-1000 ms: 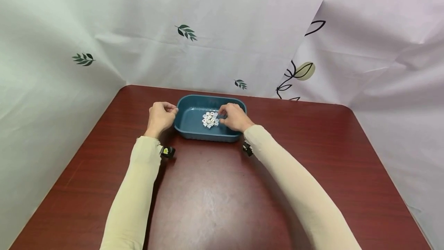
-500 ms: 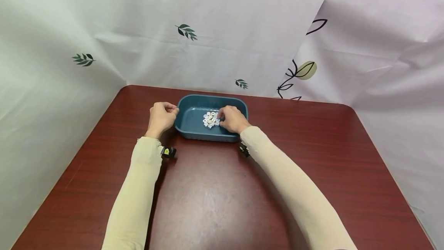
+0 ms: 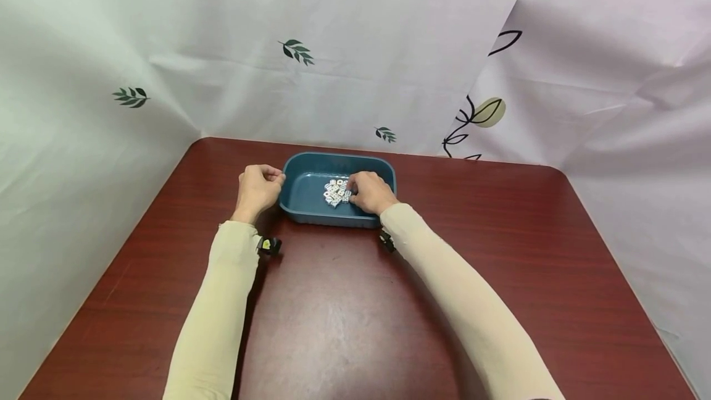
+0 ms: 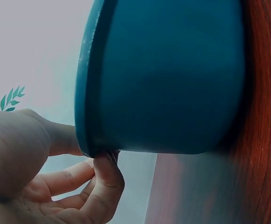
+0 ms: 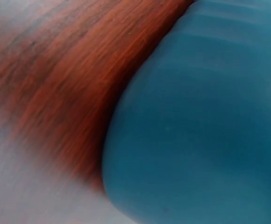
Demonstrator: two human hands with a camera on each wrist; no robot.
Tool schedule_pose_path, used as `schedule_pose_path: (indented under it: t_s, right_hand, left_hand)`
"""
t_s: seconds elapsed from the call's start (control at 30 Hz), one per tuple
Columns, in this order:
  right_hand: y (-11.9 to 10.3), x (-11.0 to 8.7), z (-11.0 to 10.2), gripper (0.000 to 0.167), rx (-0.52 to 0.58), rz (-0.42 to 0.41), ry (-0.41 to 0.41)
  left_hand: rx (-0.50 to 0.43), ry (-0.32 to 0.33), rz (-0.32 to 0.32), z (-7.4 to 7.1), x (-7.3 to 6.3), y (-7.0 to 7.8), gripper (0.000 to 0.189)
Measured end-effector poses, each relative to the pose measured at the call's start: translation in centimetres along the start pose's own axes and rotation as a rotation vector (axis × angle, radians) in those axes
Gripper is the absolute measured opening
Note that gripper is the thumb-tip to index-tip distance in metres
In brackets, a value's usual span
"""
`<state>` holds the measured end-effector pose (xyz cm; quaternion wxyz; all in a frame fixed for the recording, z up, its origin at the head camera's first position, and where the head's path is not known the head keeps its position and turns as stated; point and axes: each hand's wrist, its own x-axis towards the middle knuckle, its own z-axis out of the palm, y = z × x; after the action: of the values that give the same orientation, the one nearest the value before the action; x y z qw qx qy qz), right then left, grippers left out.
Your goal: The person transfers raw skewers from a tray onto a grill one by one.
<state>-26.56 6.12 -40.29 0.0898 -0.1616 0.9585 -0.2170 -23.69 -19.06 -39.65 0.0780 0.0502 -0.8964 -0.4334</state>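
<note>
The dice (image 3: 335, 192) lie just left of the right hand (image 3: 372, 192), the nearer grip, fingers bent, any hold unclear, while the left hand (image 3: 258, 191) pinches the blue tray (image 3: 328, 220) by its rim.

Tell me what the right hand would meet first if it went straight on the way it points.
Likely the white dice in the blue tray: in the head view the right hand points leftward at them, though it may be touching some; depth is unclear.
</note>
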Motion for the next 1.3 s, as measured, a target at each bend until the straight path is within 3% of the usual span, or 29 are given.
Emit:
schedule_pose_path:
  t_s: [0.47,0.9,1.3]
  right_hand:
    - [0.1,0.0,0.2,0.012,0.012,0.039,0.029]
    - [0.3,-0.5,-0.8,0.012,0.04,-0.017,0.079]
    - [0.9,-0.9,-2.0,0.011,0.016,-0.075,0.054]
  left_hand:
    - [-0.006,-0.014,0.025,-0.1,-0.2,-0.3,0.022]
    - [-0.004,-0.002,0.022,0.1,-0.2,0.0,0.023]
    - [-0.01,-0.002,0.028,0.0,-0.3,-0.2,0.023]
